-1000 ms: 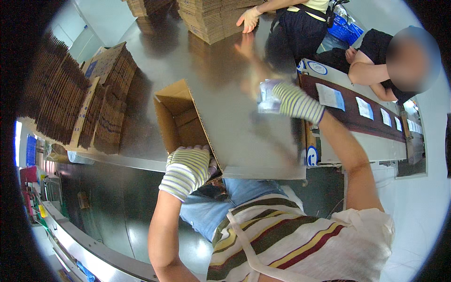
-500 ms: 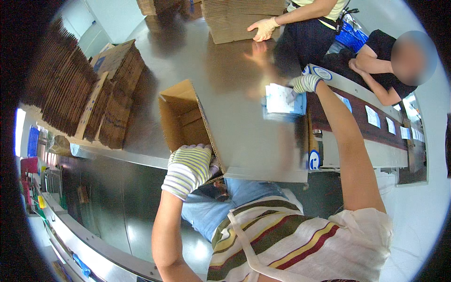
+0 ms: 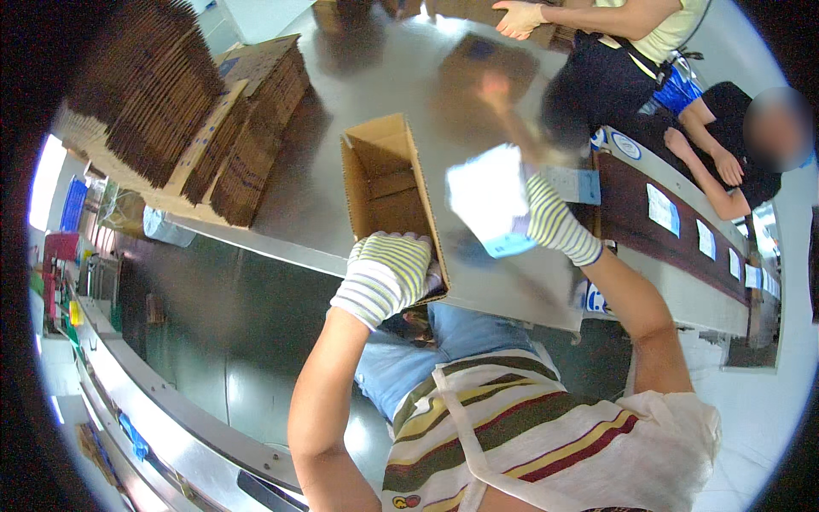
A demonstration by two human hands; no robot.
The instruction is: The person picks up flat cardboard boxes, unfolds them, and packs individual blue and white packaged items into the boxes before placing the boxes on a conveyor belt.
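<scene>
Gripping the open box's (image 3: 388, 192) near edge, the gloved left hand (image 3: 391, 275) is closed — the right hand (image 3: 546, 224) clasps a white packet (image 3: 490, 198) above the table (image 3: 341, 94).

An open brown box (image 3: 388, 192) lies on the steel surface (image 3: 341, 102), its near end under the left hand (image 3: 388, 273). The right hand (image 3: 546, 218) holds a white packet (image 3: 490, 196) with a blue edge just right of it. Flat brown cartons (image 3: 179, 111) stack far left. White-blue labels (image 3: 661, 209) line the dark strip to the right.
</scene>
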